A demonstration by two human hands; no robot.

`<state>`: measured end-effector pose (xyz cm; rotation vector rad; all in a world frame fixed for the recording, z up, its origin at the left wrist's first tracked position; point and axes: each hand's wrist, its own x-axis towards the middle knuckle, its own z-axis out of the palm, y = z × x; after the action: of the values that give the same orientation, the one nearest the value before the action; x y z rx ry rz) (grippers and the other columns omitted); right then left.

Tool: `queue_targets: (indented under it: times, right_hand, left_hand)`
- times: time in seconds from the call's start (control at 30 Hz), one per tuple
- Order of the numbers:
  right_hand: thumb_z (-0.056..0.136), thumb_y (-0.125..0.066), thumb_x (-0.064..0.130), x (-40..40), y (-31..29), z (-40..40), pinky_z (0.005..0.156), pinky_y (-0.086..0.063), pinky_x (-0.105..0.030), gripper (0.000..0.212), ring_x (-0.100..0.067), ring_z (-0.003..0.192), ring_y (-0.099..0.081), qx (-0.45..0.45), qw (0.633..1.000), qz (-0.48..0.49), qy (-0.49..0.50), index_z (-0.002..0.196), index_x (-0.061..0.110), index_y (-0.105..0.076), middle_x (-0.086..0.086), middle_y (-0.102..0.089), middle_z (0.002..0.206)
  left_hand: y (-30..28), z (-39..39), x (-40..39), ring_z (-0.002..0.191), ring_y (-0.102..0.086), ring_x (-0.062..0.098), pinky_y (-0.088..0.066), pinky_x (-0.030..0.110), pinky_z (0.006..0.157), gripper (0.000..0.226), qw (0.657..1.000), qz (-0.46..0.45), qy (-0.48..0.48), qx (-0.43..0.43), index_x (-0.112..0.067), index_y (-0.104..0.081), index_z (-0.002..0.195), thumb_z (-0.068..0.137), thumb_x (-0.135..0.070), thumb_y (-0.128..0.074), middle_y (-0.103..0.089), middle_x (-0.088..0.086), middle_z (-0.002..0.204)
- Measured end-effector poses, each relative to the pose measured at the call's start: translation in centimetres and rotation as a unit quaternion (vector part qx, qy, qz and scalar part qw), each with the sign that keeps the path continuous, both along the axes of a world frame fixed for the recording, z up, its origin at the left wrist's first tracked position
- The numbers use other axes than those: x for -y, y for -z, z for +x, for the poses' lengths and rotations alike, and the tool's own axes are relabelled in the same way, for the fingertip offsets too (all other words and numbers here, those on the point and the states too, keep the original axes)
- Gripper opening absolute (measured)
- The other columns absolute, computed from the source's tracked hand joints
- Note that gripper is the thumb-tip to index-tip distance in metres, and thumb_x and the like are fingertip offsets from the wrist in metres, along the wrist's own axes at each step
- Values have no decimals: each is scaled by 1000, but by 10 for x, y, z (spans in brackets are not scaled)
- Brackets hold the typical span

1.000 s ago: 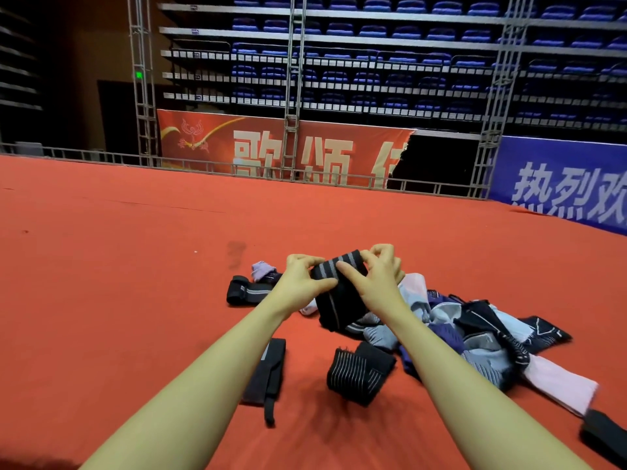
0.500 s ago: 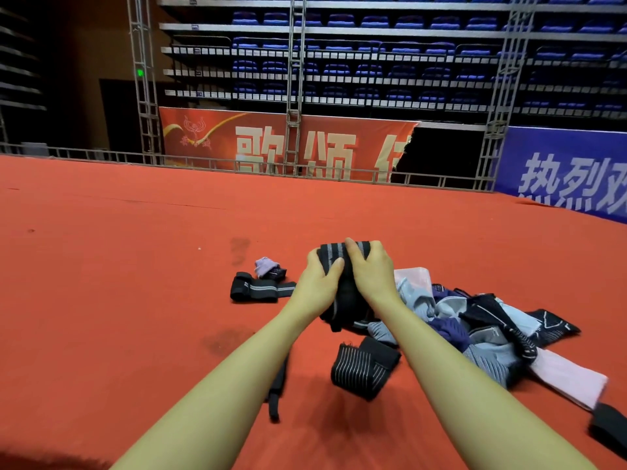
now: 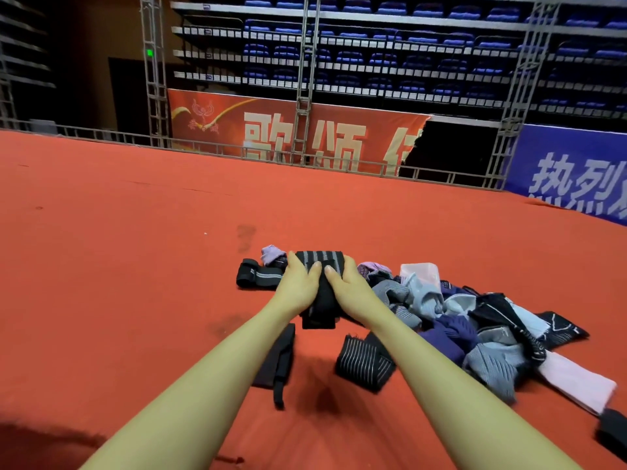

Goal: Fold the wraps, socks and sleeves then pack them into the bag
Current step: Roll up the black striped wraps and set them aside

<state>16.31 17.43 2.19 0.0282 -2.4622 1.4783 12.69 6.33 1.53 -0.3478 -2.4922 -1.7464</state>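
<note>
Both hands now pressed lower than a second ago, left hand (image 3: 298, 286) and right hand (image 3: 349, 290) clamping the black grey-striped wrap (image 3: 320, 266) over the red carpet (image 3: 135, 266), fingertips hidden behind it, its lower end shadowed, sock pile (image 3: 475, 327) just right.

We look out over a wide red carpet (image 3: 135, 252) that fills the lower two thirds of the frame, marked by a few dark stains near its middle. Along its far edge runs a low metal railing (image 3: 271, 154). Behind it, at upper centre, hangs a red banner (image 3: 288, 130) with pale characters, and at the right edge a blue banner (image 3: 573, 178). Metal truss towers (image 3: 154, 69) rise in front of dim tiers of blue seats (image 3: 390, 52) across the top. A small green light (image 3: 149, 53) glows at upper left.
</note>
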Motion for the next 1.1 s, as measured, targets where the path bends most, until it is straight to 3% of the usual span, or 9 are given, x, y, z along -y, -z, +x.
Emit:
queue_targets:
  times: [0.1,0.23,0.4,0.6,0.73,0.8,0.87,0.97,1.1]
  right_hand:
    - [98,-48,29,10,17,-1,47,-49,-26,28,-19,74,-61,15,999,-13,26,117,11,-39,-4,-54,101]
    - [92,-57,31,25,46,-13,73,-37,-24,39,-24,109,-57,40,998,-1,49,119,6,-42,-7,-57,112]
    - [95,-55,28,50,82,-29,76,-38,-25,42,-29,116,-55,83,994,49,43,123,0,-42,-13,-58,122]
    - [100,-41,30,69,123,-45,93,-36,-35,44,-38,122,-46,173,974,133,57,128,-4,-36,-25,-48,132]
    - [99,-39,37,67,140,-46,107,-24,-39,62,-30,134,-29,117,941,304,97,150,11,-14,-9,-26,149]
    - [102,-32,33,63,144,-48,112,-17,-39,55,-22,142,-18,68,933,351,25,152,24,-11,2,-16,157]
    - [104,-22,33,60,149,-51,115,-9,-41,48,-15,146,-8,106,923,369,-36,151,30,-15,10,-10,159]
    - [104,-18,36,56,151,-51,116,-2,-45,47,-12,147,-3,165,920,350,-58,151,33,-15,13,-6,159]
    - [103,-26,37,56,139,-48,114,-4,-44,44,-17,146,-11,148,938,311,-46,147,34,-28,9,-13,159]
  left_hand:
    - [9,-2,13,109,-55,34,-41,32,82,44,996,-84,-17,-23,-1,-32,133,98,-25,-45,-58,21,119]
    - [36,-12,33,110,-54,33,-40,32,83,48,990,-139,-24,-26,-1,-36,134,95,-26,-50,-59,19,119]
    - [77,-24,56,110,-50,37,-35,35,82,37,980,-193,-53,-12,1,-45,121,96,-26,-50,-57,22,117]
    - [118,-46,69,113,-48,39,-34,36,87,44,967,-252,-34,33,1,-42,125,96,-30,-50,-53,24,117]
    - [138,-51,68,127,-33,39,-28,40,106,61,941,-329,-44,72,-12,-24,148,98,-44,-38,-33,19,140]
    - [141,-51,68,129,-32,38,-28,42,106,60,930,-355,-45,77,-17,-20,150,99,-47,-32,-30,17,144]
    - [142,-50,69,131,-31,37,-28,43,106,58,922,-373,-41,97,-20,-17,151,100,-47,-27,-30,15,146]
    - [140,-47,70,133,-30,37,-27,44,107,57,924,-364,-35,107,-21,-15,151,101,-44,-26,-29,15,148]
    - [128,-40,73,130,-38,36,-33,43,106,56,956,-271,-51,95,-18,-25,148,98,-40,-37,-35,16,143]
